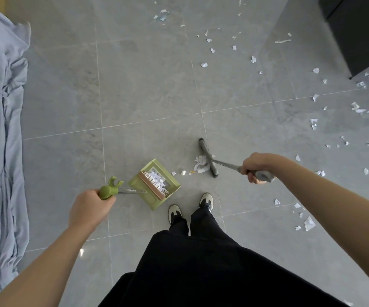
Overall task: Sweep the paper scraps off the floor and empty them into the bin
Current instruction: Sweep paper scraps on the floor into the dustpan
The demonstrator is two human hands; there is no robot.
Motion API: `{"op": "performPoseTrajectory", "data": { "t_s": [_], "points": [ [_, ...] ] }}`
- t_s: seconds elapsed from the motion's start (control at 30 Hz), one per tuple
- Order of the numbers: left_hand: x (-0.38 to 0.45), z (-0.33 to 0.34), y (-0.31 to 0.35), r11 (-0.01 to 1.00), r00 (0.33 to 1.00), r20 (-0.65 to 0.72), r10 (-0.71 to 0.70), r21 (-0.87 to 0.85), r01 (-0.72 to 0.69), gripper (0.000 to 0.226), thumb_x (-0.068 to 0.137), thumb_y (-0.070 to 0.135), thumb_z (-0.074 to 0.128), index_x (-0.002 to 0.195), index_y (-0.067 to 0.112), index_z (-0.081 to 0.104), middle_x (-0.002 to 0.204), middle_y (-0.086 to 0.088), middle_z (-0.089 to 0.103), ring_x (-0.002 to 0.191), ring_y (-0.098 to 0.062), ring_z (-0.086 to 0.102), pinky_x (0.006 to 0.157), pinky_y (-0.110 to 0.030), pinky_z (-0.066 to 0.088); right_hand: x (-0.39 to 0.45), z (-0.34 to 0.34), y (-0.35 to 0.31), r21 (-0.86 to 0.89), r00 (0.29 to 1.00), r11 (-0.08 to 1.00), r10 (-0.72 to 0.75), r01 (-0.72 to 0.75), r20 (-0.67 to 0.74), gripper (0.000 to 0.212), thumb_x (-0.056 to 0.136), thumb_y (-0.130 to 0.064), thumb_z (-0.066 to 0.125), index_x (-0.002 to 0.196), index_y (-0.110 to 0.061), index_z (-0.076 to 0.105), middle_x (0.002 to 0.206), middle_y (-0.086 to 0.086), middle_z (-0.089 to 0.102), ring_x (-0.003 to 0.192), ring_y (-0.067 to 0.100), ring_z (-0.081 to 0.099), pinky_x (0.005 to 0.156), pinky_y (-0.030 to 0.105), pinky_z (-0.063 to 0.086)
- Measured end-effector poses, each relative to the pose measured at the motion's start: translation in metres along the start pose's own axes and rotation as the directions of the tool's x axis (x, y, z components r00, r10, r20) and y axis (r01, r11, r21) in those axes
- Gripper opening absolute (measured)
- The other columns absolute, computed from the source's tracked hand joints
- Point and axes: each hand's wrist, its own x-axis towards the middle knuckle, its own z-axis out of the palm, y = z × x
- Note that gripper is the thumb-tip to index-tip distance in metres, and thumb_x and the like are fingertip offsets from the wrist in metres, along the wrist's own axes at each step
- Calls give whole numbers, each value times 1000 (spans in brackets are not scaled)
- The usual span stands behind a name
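Note:
My left hand (89, 206) grips the green handle of an upright green dustpan (151, 196) that stands on the grey tile floor just left of my feet; white scraps lie inside it. My right hand (255, 167) grips the grey handle of a broom whose dark flat head (208, 157) rests on the floor to the right of the pan. A small pile of crumpled paper (201, 166) sits against the head's left side, and a few bits (182, 172) lie between pile and pan. Several more white scraps (315, 124) are scattered over the right and far floor. No bin is in view.
A bed with rumpled blue sheets (0, 129) runs along the left edge. Dark furniture (360, 34) stands at the top right, with scraps by its foot. My feet in black-and-white shoes (205, 201) stand just below the dustpan.

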Motion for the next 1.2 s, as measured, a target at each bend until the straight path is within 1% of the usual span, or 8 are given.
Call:
{"op": "performPoseTrajectory", "data": {
  "t_s": [0.17, 0.3, 0.43, 0.67, 0.73, 0.87, 1.07, 1.2],
  "points": [
    [3, -4, -7, 1000, 1000, 9, -1, 7, 1, 36, 84, 33, 70, 57, 12, 59, 54, -9, 58, 59, -32, 57, 57, -32, 41, -5, -10, 4, 162, 1000, 987, -10, 11, -12, 11, 94, 3, 38, 85, -4, 42, 47, 0, 38, 28, 12, 34, 32, 13, 33],
    [6, -4, -11, 1000, 1000, 26, 7, 17, -7, 35, 83, 35, 70, 58, 13, 60, 55, -9, 58, 62, -34, 58, 58, -33, 41, -2, -12, 13, 162, 995, 986, -9, 26, -100, 13, 92, 3, 40, 82, -5, 40, 60, 4, 36, 29, 12, 36, 35, 14, 35],
    [8, 1, -13, 1000, 999, 44, 10, 26, -11, 34, 83, 36, 69, 59, 14, 61, 58, -9, 59, 65, -35, 59, 59, -32, 41, 4, -6, 21, 133, 988, 991, -4, 25, -154, 13, 92, 3, 41, 81, -4, 41, 59, 4, 37, 30, 14, 39, 37, 15, 37],
    [11, 14, -11, 999, 998, 61, -2, 34, -1, 27, 84, 36, 68, 66, 17, 63, 63, -7, 59, 68, -35, 55, 62, -32, 41, 16, 40, 48, 224, 989, 974, 9, 24, -145, 13, 88, 9, 41, 80, -2, 42, 57, 5, 37, 37, 14, 38, 42, 19, 34],
    [11, 17, -8, 999, 997, 68, -26, 21, 25, 24, 84, 34, 67, 66, 17, 62, 64, -6, 58, 70, -35, 56, 63, -32, 40, 14, 57, 57, 193, 991, 981, -1, 27, -137, 4, 89, 7, 44, 92, 5, 46, 58, 9, 42, 37, 16, 40, 41, 21, 35],
    [19, 21, -5, 999, 996, 72, -45, -8, 46, 29, 84, 32, 66, 61, 18, 55, 66, -11, 58, 79, -39, 63, 65, -34, 43, 11, 87, 58, 112, 997, 993, -28, 36, -70, 22, 94, 0, 48, 113, 10, 46, 65, 13, 48, 30, 16, 42, 36, 20, 38],
    [23, 28, 6, 1000, 995, 100, -30, 6, 29, 28, 86, 31, 64, 63, 16, 57, 68, -12, 60, 81, -40, 64, 66, -35, 47, 7, 113, 46, -100, 995, 991, -88, 93, 53, 28, 86, 2, 49, 112, 11, 51, 59, 17, 52, 45, 22, 49, 48, 30, 42],
    [24, 34, 13, 1000, 996, 90, -12, 20, 10, 27, 86, 33, 65, 81, 7, 70, 86, -23, 69, 89, -42, 65, 69, -36, 48, -13, 124, 32, -311, 984, 935, -150, 173, 95, 19, 84, -1, 49, 101, 5, 56, 55, 12, 50, 48, 22, 48, 50, 29, 40]
  ]
}}
